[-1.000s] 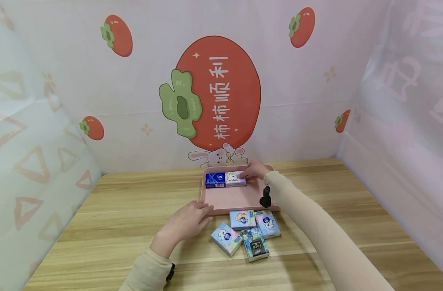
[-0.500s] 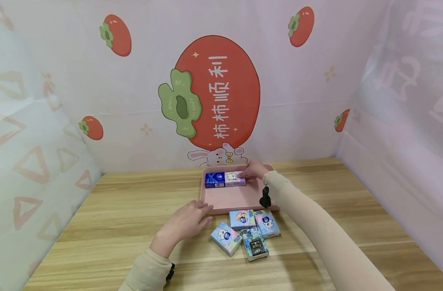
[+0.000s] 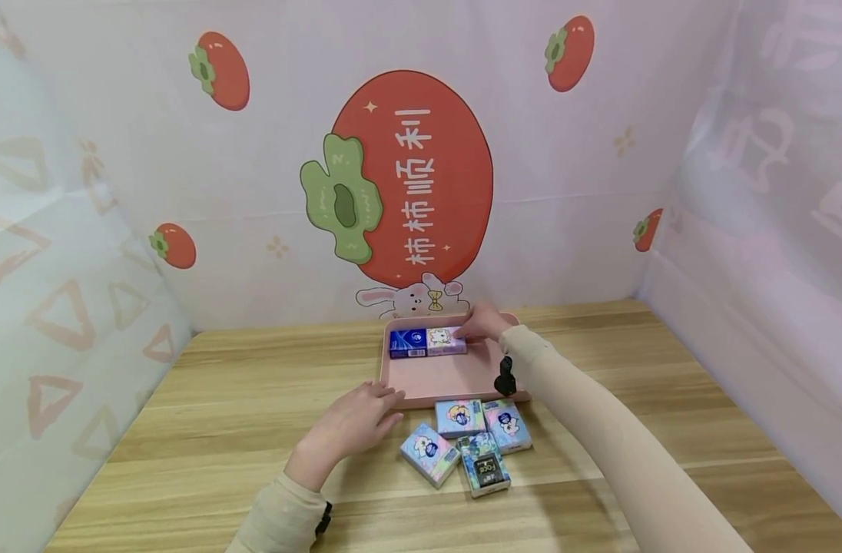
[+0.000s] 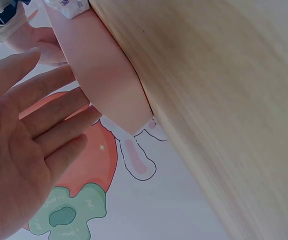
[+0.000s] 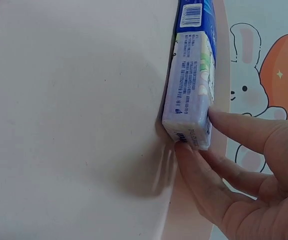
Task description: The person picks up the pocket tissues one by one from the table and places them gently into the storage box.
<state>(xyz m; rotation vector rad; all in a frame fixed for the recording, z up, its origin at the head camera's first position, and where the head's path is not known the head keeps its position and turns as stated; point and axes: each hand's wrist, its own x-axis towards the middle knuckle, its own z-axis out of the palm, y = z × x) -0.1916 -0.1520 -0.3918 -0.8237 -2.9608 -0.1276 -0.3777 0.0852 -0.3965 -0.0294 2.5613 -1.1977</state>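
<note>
A pink tray (image 3: 431, 378) lies toward the back of the table. Along its far side sit a dark blue tissue pack (image 3: 408, 343) and a pale purple tissue pack (image 3: 442, 341), end to end. My right hand (image 3: 485, 321) pinches the right end of the purple pack (image 5: 188, 80), thumb on its printed face and fingers at its end, as the right wrist view shows. My left hand (image 3: 357, 418) rests with extended fingertips on the tray's near left corner; in the left wrist view its palm (image 4: 13, 150) faces the camera and it holds nothing.
In front of the tray, several tissue packs lie loose on the wooden table (image 3: 255, 399): light blue ones (image 3: 460, 417), (image 3: 508, 425), (image 3: 430, 455) and a darker one (image 3: 486, 464) with a black label. A printed cloth backdrop (image 3: 269, 153) stands behind the table.
</note>
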